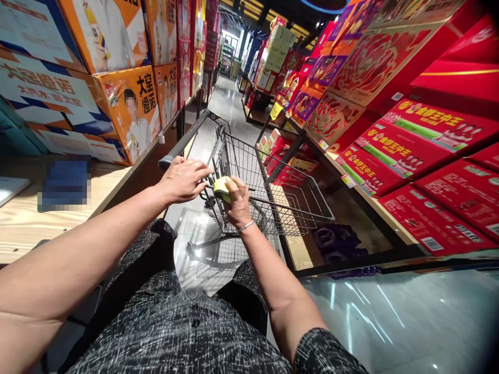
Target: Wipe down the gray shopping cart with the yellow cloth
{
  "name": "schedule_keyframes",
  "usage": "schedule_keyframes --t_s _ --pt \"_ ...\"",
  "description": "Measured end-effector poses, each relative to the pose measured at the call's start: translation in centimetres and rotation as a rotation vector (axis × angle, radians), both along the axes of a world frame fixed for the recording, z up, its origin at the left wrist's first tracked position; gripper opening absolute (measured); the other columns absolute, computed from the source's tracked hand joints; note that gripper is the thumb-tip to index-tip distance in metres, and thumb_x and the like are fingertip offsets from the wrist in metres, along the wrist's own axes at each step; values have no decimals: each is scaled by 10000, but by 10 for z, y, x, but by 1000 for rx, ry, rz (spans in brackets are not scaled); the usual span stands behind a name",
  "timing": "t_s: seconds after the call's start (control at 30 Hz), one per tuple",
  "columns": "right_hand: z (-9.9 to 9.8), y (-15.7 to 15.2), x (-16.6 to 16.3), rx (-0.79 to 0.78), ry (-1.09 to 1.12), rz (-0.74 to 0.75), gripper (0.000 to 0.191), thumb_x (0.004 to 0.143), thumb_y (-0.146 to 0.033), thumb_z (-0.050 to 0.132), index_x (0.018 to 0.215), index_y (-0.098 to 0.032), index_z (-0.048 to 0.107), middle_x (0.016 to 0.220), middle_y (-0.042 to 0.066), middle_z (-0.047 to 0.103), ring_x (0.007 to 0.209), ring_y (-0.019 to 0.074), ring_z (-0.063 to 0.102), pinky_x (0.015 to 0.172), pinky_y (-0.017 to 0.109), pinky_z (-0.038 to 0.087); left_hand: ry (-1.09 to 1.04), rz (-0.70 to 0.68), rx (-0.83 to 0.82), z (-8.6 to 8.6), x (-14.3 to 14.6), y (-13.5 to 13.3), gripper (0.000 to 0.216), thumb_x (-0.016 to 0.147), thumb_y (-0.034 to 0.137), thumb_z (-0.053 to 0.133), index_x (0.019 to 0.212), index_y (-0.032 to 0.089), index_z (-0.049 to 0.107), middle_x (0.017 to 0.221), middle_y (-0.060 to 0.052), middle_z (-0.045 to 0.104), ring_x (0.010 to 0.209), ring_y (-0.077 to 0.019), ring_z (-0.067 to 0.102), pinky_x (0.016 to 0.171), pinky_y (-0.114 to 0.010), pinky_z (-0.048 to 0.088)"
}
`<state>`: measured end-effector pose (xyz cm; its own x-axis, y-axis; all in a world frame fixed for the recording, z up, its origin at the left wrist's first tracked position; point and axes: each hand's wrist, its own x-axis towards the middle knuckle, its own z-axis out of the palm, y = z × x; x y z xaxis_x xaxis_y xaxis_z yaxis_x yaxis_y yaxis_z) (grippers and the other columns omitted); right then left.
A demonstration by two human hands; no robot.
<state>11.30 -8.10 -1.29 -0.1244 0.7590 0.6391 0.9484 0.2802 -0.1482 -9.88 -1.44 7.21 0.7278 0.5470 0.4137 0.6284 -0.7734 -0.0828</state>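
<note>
The right hand (238,200) clasps a yellow pad (221,185), fingers curled. The left hand (184,179), fingers slightly spread, is at the cart (280,204).

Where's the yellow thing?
In the head view, the yellow thing is just left of centre, in the right hand, beside the left hand at the cart.

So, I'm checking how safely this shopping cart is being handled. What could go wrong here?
The shopping cart, close beside the lower shelf, might bump it if it shifts. The fingers of the left hand, close to the cart, could get pinched. The yellow-green item in the right hand could slip and fall.
</note>
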Motion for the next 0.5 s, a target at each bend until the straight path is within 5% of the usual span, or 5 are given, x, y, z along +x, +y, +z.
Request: schedule_keyframes --t_s 0.17,0.3,0.5 --pt "-29 23 -27 67 -194 109 450 905 -236 595 1280 -481 548 1388 9 466 1355 290 289 1067 497 294 13 -61 -58 -2 -10 8 494 910 277 371 1381 294 516 1199 -35 654 1011 -242 569 931 -407 333" --pt "-94 17 -5 13 -297 125 407 930 -249 566 1251 -499 575 1345 -9 546 1276 270 375 1029 500 325 -9 -49 -50 -5 -14 15 463 868 259 421 1296 325 584 1161 2 660 1004 -230 564 973 -422 308" --pt "-183 -22 45 -219 -294 49 322 883 -174 588 1140 -350 670 1245 45 629 1112 234 498 921 458 402 -38 -44 -29 -4 -15 23 405 854 316 500 1244 285 606 1128 7 656 1007 -212 536 991 -423 323"
